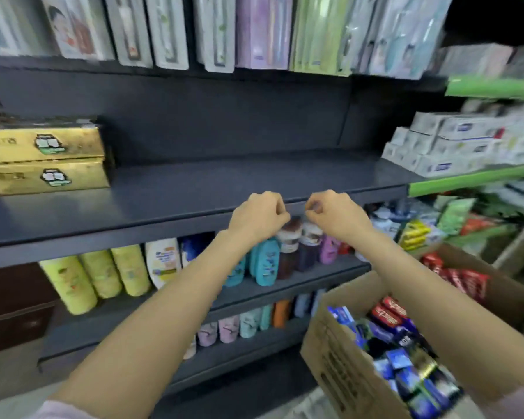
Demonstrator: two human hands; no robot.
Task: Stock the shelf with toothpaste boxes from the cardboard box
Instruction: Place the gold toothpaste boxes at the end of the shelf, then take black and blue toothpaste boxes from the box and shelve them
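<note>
Both arms are stretched forward into the middle of the frame. The left hand (pixel 256 217) and the right hand (pixel 333 214) are held side by side, just apart, in front of the front edge of a dark shelf (pixel 194 189). The fingers (pixel 273 204) of the left hand are curled inward, and those of the right hand are curled likewise, with thumb and fingertips drawn together; whether anything small is pinched between them cannot be told, as the picture is blurred. No toothpaste box is seen in either hand.

The cardboard box (pixel 342 358) is seen at the lower right of the frame, open at the top and filled with toothpaste boxes (pixel 406 367) in blue, dark and red, standing on end. Part of it is covered by the right forearm.

At the left end of the dark shelf two gold boxes (pixel 46 161) are stacked one on the other. At the right of the frame white boxes (pixel 448 143) are piled on a green-edged shelf (pixel 466 181). On the shelf below the hands bottles are lined up: yellow bottles (pixel 94 276) at the left, teal bottles (pixel 263 261) and dark bottles near the middle. Flat hanging packs (pixel 218 31) are ranged along the top of the frame.
</note>
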